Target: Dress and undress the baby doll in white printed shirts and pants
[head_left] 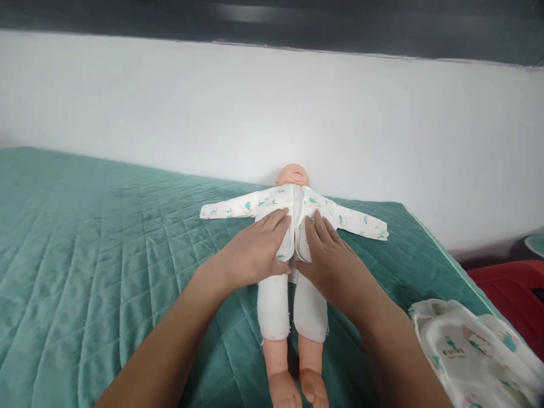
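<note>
A baby doll (293,173) lies on its back on the green quilted bed (85,249), head toward the wall. It wears a white printed shirt (259,205) with both sleeves spread out sideways, and white trousers (274,309). My left hand (255,249) lies flat on the left half of the shirt front, fingers stretched out. My right hand (329,255) rests flat on the right half, fingers together and extended. The two shirt edges meet between my hands. The doll's bare feet (297,388) point toward me.
Another white printed garment (467,351) lies crumpled at the bed's right corner. A red object (510,294) sits beyond the right edge of the bed. A white wall (272,113) runs along the far side.
</note>
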The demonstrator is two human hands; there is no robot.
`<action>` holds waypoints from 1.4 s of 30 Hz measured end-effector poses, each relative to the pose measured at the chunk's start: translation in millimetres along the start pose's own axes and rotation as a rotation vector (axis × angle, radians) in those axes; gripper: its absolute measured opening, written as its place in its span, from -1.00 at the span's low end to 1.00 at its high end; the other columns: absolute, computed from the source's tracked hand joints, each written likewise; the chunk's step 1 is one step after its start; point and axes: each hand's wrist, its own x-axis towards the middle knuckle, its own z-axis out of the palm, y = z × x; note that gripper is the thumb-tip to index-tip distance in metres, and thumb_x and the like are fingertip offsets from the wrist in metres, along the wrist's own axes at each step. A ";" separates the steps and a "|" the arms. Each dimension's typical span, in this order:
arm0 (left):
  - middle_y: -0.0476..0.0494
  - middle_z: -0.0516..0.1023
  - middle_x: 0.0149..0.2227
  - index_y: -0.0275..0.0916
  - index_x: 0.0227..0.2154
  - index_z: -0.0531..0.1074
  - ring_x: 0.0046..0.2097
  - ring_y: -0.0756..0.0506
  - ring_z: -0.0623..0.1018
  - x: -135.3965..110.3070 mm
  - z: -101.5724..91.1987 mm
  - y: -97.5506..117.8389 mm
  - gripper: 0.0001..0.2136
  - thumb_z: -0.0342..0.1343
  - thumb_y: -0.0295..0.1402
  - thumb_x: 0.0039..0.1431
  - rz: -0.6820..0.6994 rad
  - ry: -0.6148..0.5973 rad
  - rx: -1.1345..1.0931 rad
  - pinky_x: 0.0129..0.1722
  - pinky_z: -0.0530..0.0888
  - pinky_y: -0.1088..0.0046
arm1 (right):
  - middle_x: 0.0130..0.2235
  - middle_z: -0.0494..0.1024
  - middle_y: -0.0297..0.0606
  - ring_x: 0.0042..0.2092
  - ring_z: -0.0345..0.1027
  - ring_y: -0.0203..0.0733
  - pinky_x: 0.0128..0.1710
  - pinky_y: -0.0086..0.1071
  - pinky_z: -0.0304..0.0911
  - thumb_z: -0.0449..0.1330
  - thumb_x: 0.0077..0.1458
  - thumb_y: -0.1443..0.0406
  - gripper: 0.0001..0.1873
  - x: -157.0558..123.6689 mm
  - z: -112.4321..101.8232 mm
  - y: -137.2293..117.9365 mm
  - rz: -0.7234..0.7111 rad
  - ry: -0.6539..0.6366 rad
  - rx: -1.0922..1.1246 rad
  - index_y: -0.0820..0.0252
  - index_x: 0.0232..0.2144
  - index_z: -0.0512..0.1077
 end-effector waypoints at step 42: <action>-0.05 0.54 -0.35 -0.17 -0.39 0.39 -0.28 -0.15 0.48 17.4 -12.4 -6.0 -0.85 0.01 -0.24 0.21 -0.193 0.243 0.434 -0.27 0.35 0.34 | -0.04 0.59 -0.12 -0.09 0.46 0.05 -0.17 -0.17 0.28 0.04 0.16 0.18 -0.53 9.9 -74.7 57.0 0.430 0.036 -0.467 0.04 0.09 0.44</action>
